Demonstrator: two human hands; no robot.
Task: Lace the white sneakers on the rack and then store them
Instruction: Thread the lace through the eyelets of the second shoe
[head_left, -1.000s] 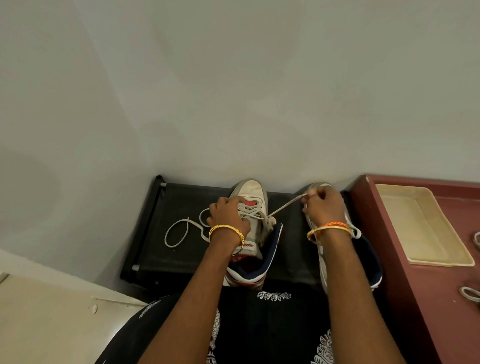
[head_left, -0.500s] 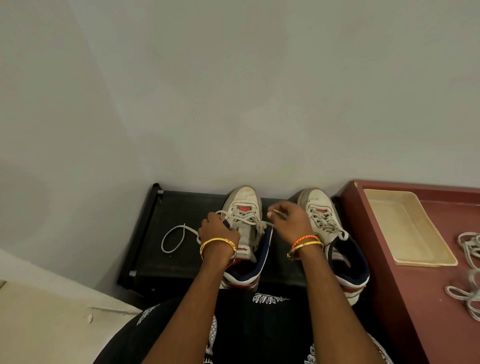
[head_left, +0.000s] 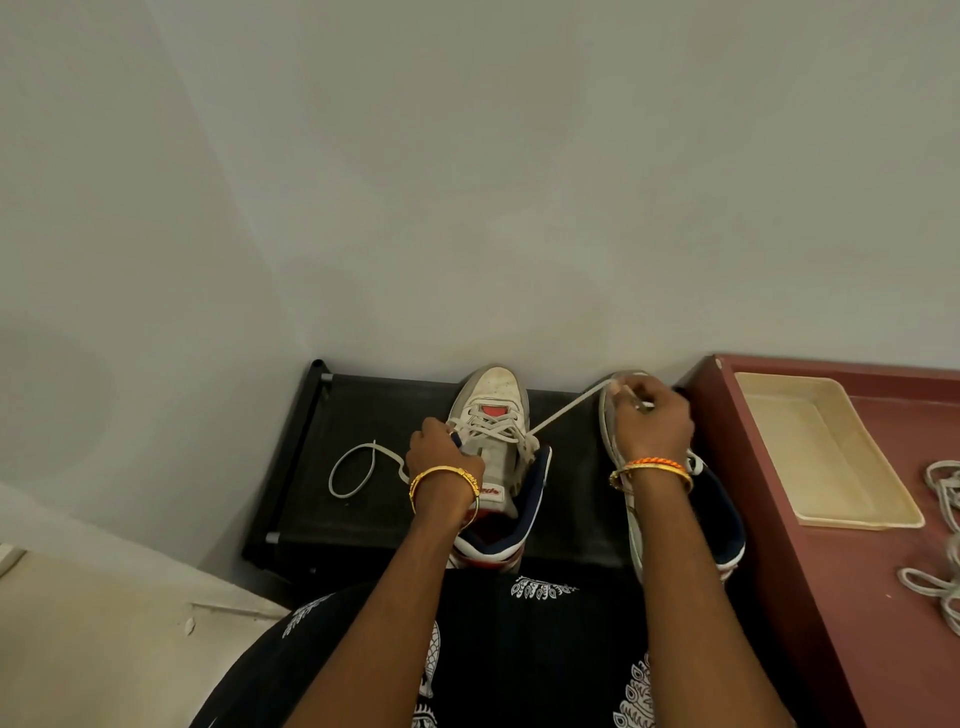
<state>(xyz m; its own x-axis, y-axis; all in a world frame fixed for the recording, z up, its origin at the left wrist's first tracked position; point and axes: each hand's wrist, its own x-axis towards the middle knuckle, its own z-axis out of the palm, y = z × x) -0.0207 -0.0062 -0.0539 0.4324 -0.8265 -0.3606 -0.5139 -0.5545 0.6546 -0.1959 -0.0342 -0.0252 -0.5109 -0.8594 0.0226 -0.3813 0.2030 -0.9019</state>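
Seen from the head camera, looking down: two white sneakers stand side by side on the black top shelf of a low shoe rack (head_left: 363, 410) against a pale wall, toes toward the wall, heels toward the person. The left sneaker (head_left: 493, 415), white with a red tongue patch and a navy and red collar, is laced across its lower eyelets. The left hand (head_left: 441, 457) rests closed on that sneaker's left side, seemingly steadying it; what its fingers pinch is hidden. The right hand (head_left: 652, 421) is closed around one end of the white shoelace (head_left: 566, 410), drawn taut in a straight diagonal from the right-side eyelets up and to the right, over the toe of the right sneaker (head_left: 623, 483). The lace's other end lies slack in a loop (head_left: 353, 467) on the shelf to the left. The next eyelet probably lies back down and left of the right hand, so the held end would need to return along that line. To the right, a maroon surface (head_left: 831, 597) holds a cream tray (head_left: 831, 509) and spare laces (head_left: 940, 582).
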